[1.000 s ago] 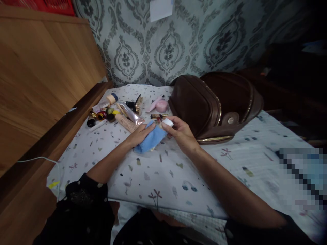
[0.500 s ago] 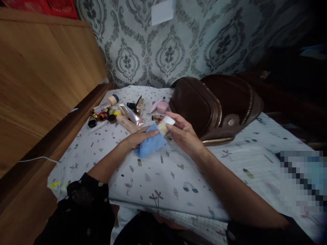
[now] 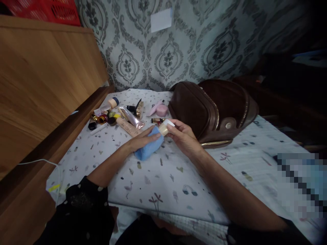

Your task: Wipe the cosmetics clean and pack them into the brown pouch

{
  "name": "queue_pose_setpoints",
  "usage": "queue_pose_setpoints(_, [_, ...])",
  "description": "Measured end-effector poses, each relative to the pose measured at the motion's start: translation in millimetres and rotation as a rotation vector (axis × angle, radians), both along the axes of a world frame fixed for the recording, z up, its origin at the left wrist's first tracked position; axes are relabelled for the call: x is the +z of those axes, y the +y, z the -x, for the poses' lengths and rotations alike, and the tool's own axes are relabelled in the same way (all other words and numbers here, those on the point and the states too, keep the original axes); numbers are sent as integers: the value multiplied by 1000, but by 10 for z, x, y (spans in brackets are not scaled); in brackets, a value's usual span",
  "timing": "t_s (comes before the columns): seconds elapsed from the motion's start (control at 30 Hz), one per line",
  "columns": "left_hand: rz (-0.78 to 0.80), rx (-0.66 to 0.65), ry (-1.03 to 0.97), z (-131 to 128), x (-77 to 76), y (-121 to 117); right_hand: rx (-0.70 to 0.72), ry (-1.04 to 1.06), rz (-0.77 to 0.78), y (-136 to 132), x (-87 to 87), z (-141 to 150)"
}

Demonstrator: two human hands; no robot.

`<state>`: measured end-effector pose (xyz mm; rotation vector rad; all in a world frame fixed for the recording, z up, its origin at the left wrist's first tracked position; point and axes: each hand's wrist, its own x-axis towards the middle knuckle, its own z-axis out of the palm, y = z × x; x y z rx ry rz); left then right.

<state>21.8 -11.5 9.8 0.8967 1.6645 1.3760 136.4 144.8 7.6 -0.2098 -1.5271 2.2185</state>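
In my right hand is a small cream-coloured bottle with a white cap, fingers closed about the cap end. My left hand grips a blue cloth, which is wrapped around the bottle's lower end. Both hands are held over the patterned sheet. Just beyond them lie a beige tube, a shiny pink tube and a small gold-and-dark lipstick-like tube. What is printed on the bottle is too small to read.
A brown leather bag stands right of my hands. Several cosmetics, among them a pink round jar and a white stick, lie at the back left. A wooden panel borders the left; a patterned wall rises behind.
The blue cloth has bunched up around the bottle, and the bottle has turned slightly in my hands. The whole view has shifted a little upward, so things sit lower.
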Motion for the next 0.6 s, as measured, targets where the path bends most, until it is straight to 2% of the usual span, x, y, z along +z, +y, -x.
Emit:
queue_pose_setpoints(0.27, [-159, 69, -75, -16, -15, 75, 48, 8, 24, 0, 18, -14])
queue_pose_setpoints(0.43, [-168, 157, -67, 18, -36, 92, 62, 11, 29, -12, 4, -5])
queue_pose_setpoints(0.6, [-160, 158, 0, 45, -72, 102, 58, 7, 59, -29, -38, 25])
